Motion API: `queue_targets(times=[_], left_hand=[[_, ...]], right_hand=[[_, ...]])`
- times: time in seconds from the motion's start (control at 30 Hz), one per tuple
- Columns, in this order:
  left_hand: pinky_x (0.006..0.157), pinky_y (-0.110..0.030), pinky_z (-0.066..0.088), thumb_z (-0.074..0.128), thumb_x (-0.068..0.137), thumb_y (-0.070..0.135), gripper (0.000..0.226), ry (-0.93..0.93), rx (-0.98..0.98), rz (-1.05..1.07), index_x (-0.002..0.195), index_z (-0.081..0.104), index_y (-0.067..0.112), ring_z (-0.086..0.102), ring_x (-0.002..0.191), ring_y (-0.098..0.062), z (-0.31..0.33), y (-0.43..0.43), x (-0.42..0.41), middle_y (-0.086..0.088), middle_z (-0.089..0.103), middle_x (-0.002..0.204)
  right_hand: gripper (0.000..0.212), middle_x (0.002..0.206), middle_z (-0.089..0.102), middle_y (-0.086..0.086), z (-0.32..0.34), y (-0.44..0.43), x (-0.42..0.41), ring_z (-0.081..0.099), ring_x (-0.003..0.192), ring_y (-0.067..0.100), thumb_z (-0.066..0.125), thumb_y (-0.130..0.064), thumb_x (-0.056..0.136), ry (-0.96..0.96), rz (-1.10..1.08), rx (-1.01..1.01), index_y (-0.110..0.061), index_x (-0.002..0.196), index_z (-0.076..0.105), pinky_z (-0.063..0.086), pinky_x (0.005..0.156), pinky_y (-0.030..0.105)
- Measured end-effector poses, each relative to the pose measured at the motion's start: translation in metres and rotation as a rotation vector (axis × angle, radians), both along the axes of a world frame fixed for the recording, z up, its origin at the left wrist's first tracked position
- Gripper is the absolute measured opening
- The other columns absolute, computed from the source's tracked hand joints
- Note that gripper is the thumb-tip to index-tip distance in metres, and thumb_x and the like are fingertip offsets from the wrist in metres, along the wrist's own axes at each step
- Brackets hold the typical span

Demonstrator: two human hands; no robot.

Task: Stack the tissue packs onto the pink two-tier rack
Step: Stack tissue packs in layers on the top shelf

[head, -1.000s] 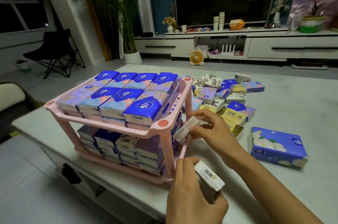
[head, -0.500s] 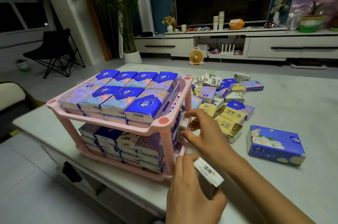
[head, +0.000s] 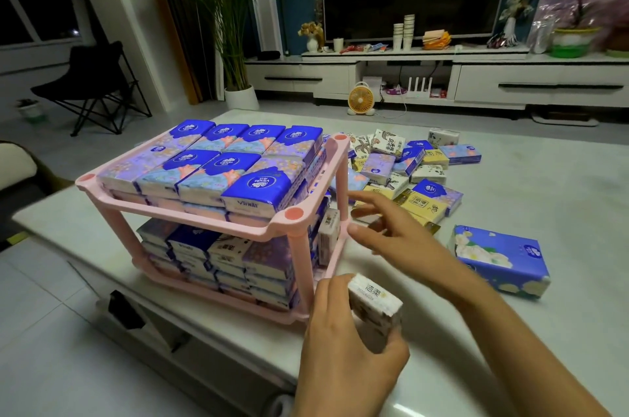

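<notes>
The pink two-tier rack [head: 299,214] stands on the white table, both tiers packed with blue and purple tissue packs [head: 224,164]. A white tissue pack [head: 328,236] stands upright at the lower tier's right end. My right hand [head: 388,227] hovers just right of that end with fingers spread and empty. My left hand [head: 343,345] grips another white tissue pack [head: 374,302] near the rack's front right leg.
A heap of loose small packs [head: 408,171] lies behind my right hand. A large blue tissue pack [head: 500,260] lies to the right. The table's near edge [head: 211,362] runs below the rack. Beyond stand a TV cabinet, a fan and a plant.
My right hand pushed its white pack into the lower tier's right end, let it go and drew back open. My left hand keeps its pack.
</notes>
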State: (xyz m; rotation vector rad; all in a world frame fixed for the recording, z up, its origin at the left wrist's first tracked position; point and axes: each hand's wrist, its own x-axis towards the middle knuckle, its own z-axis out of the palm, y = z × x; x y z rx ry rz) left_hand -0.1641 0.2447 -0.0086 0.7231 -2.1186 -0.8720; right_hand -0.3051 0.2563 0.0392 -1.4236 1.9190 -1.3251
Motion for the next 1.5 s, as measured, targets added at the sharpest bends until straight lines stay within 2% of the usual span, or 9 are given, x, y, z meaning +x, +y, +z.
queue_targets(times=[0.07,0.17,0.33,0.53,0.73,1.03,1.13,1.3,1.5], left_hand=[[0.066,-0.007,0.042,0.058,0.053,0.046,0.040,0.034,0.060,-0.004,0.090,0.044,0.044,0.050,0.089,0.006,0.003,0.002,0.001,0.019,0.049,0.094],[0.071,0.000,0.040,0.074,0.064,0.024,0.055,0.057,0.260,-0.044,0.106,0.043,0.042,0.046,0.098,0.015,0.011,0.004,0.004,0.019,0.053,0.103],[0.069,0.000,0.041,0.077,0.067,0.014,0.064,0.106,0.419,-0.078,0.107,0.033,0.040,0.053,0.092,0.013,0.014,0.004,0.008,0.024,0.065,0.090],[0.073,-0.013,0.049,0.075,0.051,0.041,0.060,0.191,0.427,-0.130,0.104,0.047,0.039,0.065,0.084,-0.005,0.011,-0.001,0.018,0.023,0.068,0.093],[0.067,-0.005,0.042,0.053,0.077,0.036,0.015,0.275,-0.059,0.066,0.088,0.063,0.035,0.062,0.074,-0.002,0.005,-0.021,0.061,0.015,0.067,0.083],[0.104,-0.026,0.027,0.042,0.081,0.014,0.037,0.092,-0.542,0.135,0.117,0.047,0.010,0.042,0.114,-0.024,-0.001,-0.079,0.068,-0.009,0.053,0.119],[0.107,-0.032,0.023,0.040,0.080,0.015,0.044,-0.050,-0.595,0.084,0.124,0.043,0.008,0.039,0.120,-0.029,-0.001,-0.087,0.066,-0.018,0.054,0.126],[0.110,-0.029,0.020,0.039,0.080,0.015,0.055,-0.173,-0.649,-0.028,0.135,0.036,0.014,0.034,0.129,-0.022,0.000,-0.095,0.071,-0.003,0.039,0.138],[0.112,-0.031,0.022,0.037,0.081,0.015,0.055,-0.147,-0.598,-0.053,0.136,0.034,0.016,0.034,0.131,-0.021,-0.003,-0.092,0.070,-0.002,0.036,0.140]], right_hand=[[0.056,0.118,0.057,-0.006,0.018,0.022,-0.008,0.059,0.093,0.005,0.072,-0.033,0.076,-0.236,0.288,0.143,-0.038,0.126,0.046,0.049,0.074,0.018],[0.054,0.124,0.054,-0.013,0.029,0.039,-0.010,0.052,0.108,0.008,0.070,-0.025,0.074,-0.072,0.599,0.286,-0.037,0.124,0.054,0.048,0.087,0.026],[0.043,0.114,0.059,-0.022,0.030,0.040,-0.012,0.054,0.103,0.011,0.069,-0.019,0.077,-0.060,0.549,0.288,-0.040,0.114,0.062,0.050,0.086,0.026],[0.041,0.102,0.065,-0.005,0.030,0.038,-0.008,0.060,0.095,0.025,0.074,-0.020,0.067,-0.181,0.395,0.156,-0.032,0.106,0.067,0.054,0.079,0.030],[0.034,0.101,0.064,0.001,0.011,0.011,0.018,0.064,0.086,0.017,0.074,-0.013,0.074,-0.137,0.014,-0.188,-0.026,0.101,0.060,0.055,0.077,0.026],[0.034,0.088,0.055,-0.009,-0.017,-0.003,0.033,0.053,0.075,0.011,0.067,-0.041,0.070,0.300,-0.062,-0.239,-0.023,0.098,0.058,0.046,0.070,0.015],[0.041,0.089,0.052,-0.007,-0.023,-0.005,0.032,0.048,0.075,0.007,0.056,-0.050,0.073,0.411,-0.069,-0.237,-0.020,0.101,0.058,0.043,0.073,0.018],[0.045,0.090,0.046,-0.009,-0.029,-0.008,0.033,0.036,0.078,-0.002,0.054,-0.049,0.075,0.489,-0.023,-0.192,-0.016,0.105,0.060,0.030,0.075,0.005],[0.045,0.109,0.048,0.006,-0.034,-0.006,0.043,0.048,0.088,0.014,0.042,-0.045,0.086,0.570,0.014,-0.103,-0.018,0.115,0.062,0.040,0.078,0.020]])
